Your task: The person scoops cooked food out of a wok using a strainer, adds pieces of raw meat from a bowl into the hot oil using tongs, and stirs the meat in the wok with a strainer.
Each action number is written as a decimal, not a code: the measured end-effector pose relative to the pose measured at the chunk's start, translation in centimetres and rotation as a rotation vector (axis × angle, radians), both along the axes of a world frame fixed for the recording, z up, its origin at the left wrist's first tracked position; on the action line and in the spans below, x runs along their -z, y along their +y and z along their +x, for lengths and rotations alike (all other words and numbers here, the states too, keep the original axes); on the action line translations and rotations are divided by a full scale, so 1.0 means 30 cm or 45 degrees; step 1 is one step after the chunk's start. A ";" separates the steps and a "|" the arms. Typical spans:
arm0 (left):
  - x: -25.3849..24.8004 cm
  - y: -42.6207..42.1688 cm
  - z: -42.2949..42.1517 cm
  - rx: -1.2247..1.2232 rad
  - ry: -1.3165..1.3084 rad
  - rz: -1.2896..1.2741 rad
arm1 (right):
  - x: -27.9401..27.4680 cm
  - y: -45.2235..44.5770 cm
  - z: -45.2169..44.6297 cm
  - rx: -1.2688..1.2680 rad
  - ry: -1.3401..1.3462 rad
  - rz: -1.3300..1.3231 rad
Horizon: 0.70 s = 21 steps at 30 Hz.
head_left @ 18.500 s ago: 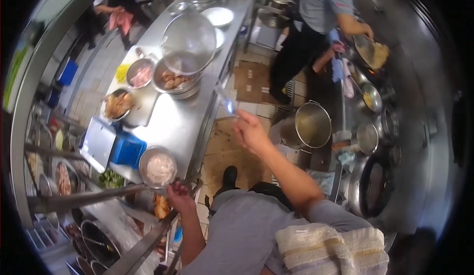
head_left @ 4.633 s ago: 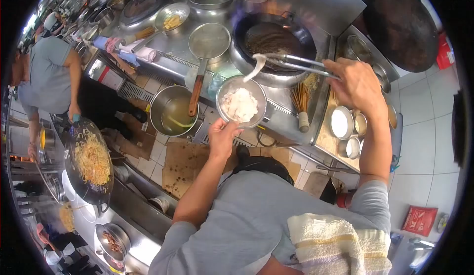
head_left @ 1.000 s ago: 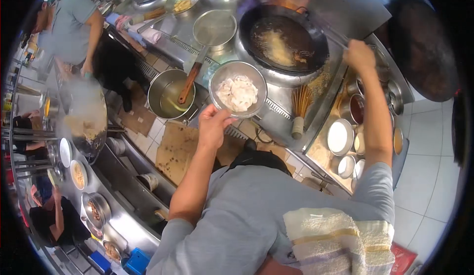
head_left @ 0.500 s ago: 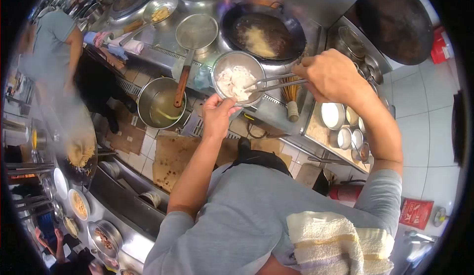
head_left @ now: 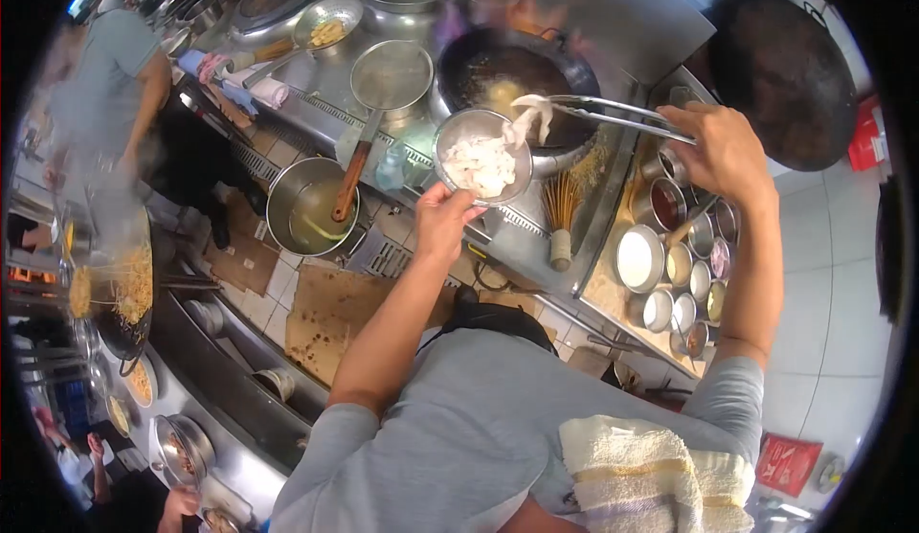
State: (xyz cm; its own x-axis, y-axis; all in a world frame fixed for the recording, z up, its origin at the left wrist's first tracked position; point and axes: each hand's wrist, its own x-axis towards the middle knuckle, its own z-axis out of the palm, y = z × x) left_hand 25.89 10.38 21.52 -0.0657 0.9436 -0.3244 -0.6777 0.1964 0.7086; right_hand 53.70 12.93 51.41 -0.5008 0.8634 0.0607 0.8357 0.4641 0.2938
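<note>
My left hand (head_left: 444,225) grips the rim of a metal bowl (head_left: 514,188) from below. Pale, whitish raw pieces, perhaps sliced meat or fish, (head_left: 479,164) fill the bowl. In my right hand (head_left: 723,145) are long metal tongs (head_left: 622,116), held closed with a limp pale piece (head_left: 529,119) in their tips. That piece hangs over the bowl's far right edge, close to the wok. Behind the bowl, a black wok (head_left: 459,66) with dark oil and a yellowish frying patch sits on the burner, with flames at its back.
A mesh strainer (head_left: 391,75) with a wooden handle lies left of the wok, above a pot of cloudy liquid (head_left: 278,212). A bamboo brush (head_left: 560,212) and several seasoning bowls (head_left: 639,257) are to the right. A co-worker (head_left: 120,64) stands at far left.
My right hand has moved right and slightly down, lifting the tongs out of the bowl with a pale piece. The bowl has shifted slightly right in view.
</note>
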 end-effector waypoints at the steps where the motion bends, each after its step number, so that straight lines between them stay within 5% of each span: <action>1: 0.015 0.022 0.021 -0.017 0.003 -0.001 | 0.008 0.038 0.036 -0.017 0.003 -0.001; 9: 0.076 0.139 0.148 -0.127 0.047 -0.089 | 0.255 0.425 0.279 0.289 0.185 -0.146; 17: 0.052 0.190 0.172 -0.124 0.101 -0.136 | 0.642 0.679 0.403 0.501 -0.021 -0.244; 21: 0.011 0.218 0.159 -0.075 0.095 -0.086 | 0.608 0.645 0.426 0.606 -0.069 -0.086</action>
